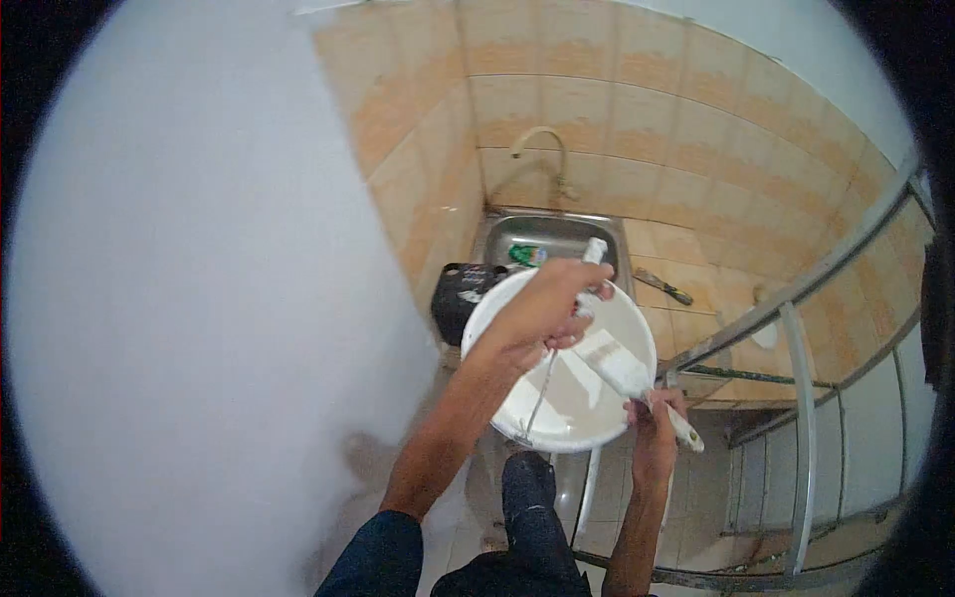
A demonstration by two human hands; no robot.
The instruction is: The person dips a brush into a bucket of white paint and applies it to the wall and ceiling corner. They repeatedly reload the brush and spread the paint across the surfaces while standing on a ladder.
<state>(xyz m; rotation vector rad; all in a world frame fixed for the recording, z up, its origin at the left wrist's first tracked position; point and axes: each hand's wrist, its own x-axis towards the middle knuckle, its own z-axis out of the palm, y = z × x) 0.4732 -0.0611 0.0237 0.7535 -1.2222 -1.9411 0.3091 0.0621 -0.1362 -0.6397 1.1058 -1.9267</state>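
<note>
A white bucket (479, 398) with white paint inside hangs below my left hand (557, 303). My left hand is closed, and the bucket's wire handle (543, 393) runs up into it. Out of the same hand, beyond the fingers, sticks a white, paint-covered piece (595, 251); its kind I cannot make out. My right hand (657, 406) grips a wide paintbrush (619, 366) near the base of its handle. The brush head, coated in white, lies over the bucket's right rim and points inward. Its handle end extends past my right hand.
A steel sink (562, 231) with a tap (542, 134) lies beyond the bucket. A dark box (458, 303) stands to its left. A dark-handled tool (665, 287) rests on the tiled counter. Curved metal rails (796, 418) are on the right; a white wall (209, 298) is on the left.
</note>
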